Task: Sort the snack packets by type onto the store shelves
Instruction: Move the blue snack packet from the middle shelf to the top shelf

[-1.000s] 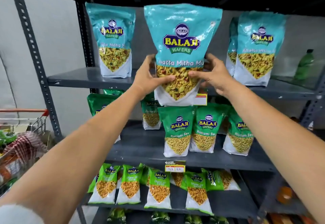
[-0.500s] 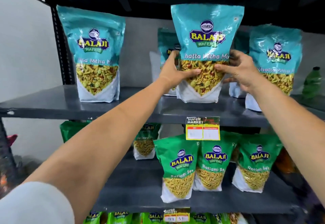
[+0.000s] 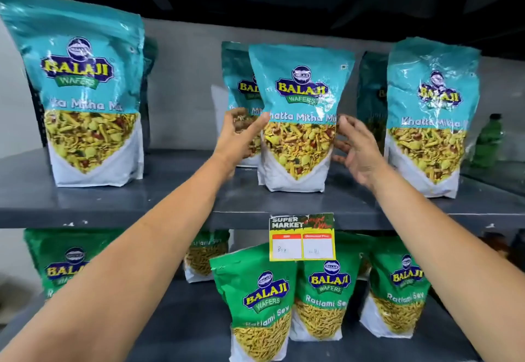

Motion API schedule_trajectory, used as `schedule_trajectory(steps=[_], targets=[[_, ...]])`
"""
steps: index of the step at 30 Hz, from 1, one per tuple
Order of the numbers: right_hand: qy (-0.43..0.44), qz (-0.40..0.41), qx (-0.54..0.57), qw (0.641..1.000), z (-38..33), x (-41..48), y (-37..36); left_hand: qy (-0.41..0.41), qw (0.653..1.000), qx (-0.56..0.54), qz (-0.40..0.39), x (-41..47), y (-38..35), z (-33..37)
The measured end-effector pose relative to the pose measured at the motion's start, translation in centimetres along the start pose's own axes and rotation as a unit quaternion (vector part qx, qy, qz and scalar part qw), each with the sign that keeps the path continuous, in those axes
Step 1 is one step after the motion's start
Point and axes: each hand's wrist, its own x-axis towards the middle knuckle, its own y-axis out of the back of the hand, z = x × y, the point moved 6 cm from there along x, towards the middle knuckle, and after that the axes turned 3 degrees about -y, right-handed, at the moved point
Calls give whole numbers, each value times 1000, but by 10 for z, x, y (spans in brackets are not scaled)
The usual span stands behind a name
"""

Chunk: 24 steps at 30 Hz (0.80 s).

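The teal packet [image 3: 298,123] stands upright between both hands, left hand [image 3: 241,137] touching its edge, right hand [image 3: 355,148] open beside it

Setting: a shop. I face dark metal shelving [image 3: 113,205] stocked by type: teal Khatta Mitha Mix packets [image 3: 85,92] above, green Ratlami Sev packets [image 3: 264,305] at 6 o'clock. A "Super Market" price tag [image 3: 302,238] hangs from the shelf edge.

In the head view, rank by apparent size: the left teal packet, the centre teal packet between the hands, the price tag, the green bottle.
1. Left teal packet, largest, though it sits nearer the camera
2. Centre teal packet
3. Price tag
4. Green bottle, partly hidden, so unsure against the tag
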Motion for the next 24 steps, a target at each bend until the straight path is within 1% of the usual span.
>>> schedule_trajectory(steps=[1, 4, 6, 9, 11, 16, 20, 24], targets=[[-11, -2, 1, 1000, 6, 0, 2, 6, 1000, 13, -12, 0, 0, -2], [-29, -45, -21, 998, 18, -2, -1, 21, 994, 89, -67, -3, -10, -10], [-26, -59, -47, 997, 19, -1, -2, 11, 990, 121, -69, -4, -15, -12], [-17, -66, -74, 995, 20, 2, -7, 23, 991, 114, -68, -6, -11, -11], [-18, -88, -89, 992, 21, 5, -18, 34, 990, 115, -74, -8, -1, -9], [-27, -138, -122, 983, 22, 11, -60, 29, 991, 118, -52, -8, 39, -10], [-19, -136, -134, 981, 28, 14, -69, 16, 992, 108, -60, -8, 50, -14], [-6, -130, -138, 982, 30, 13, -66, 20, 992, 113, -61, -8, 50, -15]])
